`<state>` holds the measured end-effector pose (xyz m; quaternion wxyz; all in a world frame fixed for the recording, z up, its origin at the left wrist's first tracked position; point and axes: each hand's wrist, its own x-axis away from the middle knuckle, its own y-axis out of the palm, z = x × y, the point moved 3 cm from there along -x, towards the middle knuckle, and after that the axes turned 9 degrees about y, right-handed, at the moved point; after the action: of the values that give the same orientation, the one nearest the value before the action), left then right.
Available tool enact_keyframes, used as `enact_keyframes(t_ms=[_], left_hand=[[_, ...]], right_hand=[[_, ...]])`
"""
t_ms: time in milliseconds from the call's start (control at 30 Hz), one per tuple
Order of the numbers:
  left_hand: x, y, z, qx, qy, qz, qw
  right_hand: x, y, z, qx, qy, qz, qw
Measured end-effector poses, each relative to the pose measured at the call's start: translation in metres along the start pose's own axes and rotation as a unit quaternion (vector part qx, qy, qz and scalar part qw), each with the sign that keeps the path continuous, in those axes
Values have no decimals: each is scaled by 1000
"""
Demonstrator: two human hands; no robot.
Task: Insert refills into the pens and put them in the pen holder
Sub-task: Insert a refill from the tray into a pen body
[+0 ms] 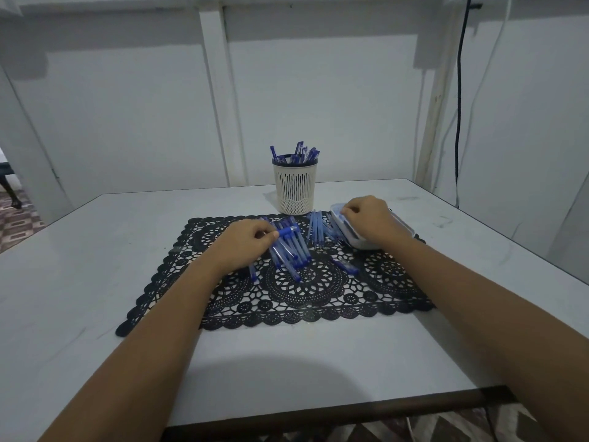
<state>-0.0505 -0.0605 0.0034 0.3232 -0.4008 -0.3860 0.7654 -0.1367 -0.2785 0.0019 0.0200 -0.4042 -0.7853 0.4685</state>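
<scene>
A cream slotted pen holder [295,189] stands at the far side of the table with several blue pens in it. On the black lace mat [306,295] lies a heap of blue pens [291,253]. My left hand [247,242] pinches one blue pen [287,231] by its capped end above that heap. A row of thin refills [315,231] lies right of the heap. My right hand [371,220] reaches into a white box [376,240] with fingers curled; what they hold is hidden.
One loose pen [345,266] lies on the mat right of centre. The white table [95,282] ends at a dark front edge [350,409]. A black cable [459,90] hangs on the wall at the back right.
</scene>
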Motion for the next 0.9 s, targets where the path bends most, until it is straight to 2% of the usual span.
enact_keyframes(t_ms=[67, 167, 233, 500, 633, 733, 800, 900], left_hand=[[-1, 1, 0, -4, 1, 0, 1000], [-2, 3, 0, -11, 2, 1, 1000], [-2, 3, -1, -9, 5, -3, 1000], [-3, 7, 1, -26, 17, -11, 999], [-3, 8, -1, -13, 16, -7, 1000], [-3, 8, -2, 0, 15, -4, 1000], [-3, 8, -1, -2, 19, -2, 1000], [-3, 7, 2, -6, 23, 4, 1000]], right_hand=[[-10, -2, 10, 31, 29, -6, 999], [-13, 1, 18, 119, 52, -80, 988], [-14, 4, 18, 159, 48, -102, 981], [-15, 6, 5, 187, 39, -122, 974], [-14, 5, 11, 138, 57, -85, 985], [-14, -4, 15, 54, 63, -12, 997], [-8, -13, 12, 11, 21, 18, 1000], [11, -22, 4, -15, -70, 0, 997]])
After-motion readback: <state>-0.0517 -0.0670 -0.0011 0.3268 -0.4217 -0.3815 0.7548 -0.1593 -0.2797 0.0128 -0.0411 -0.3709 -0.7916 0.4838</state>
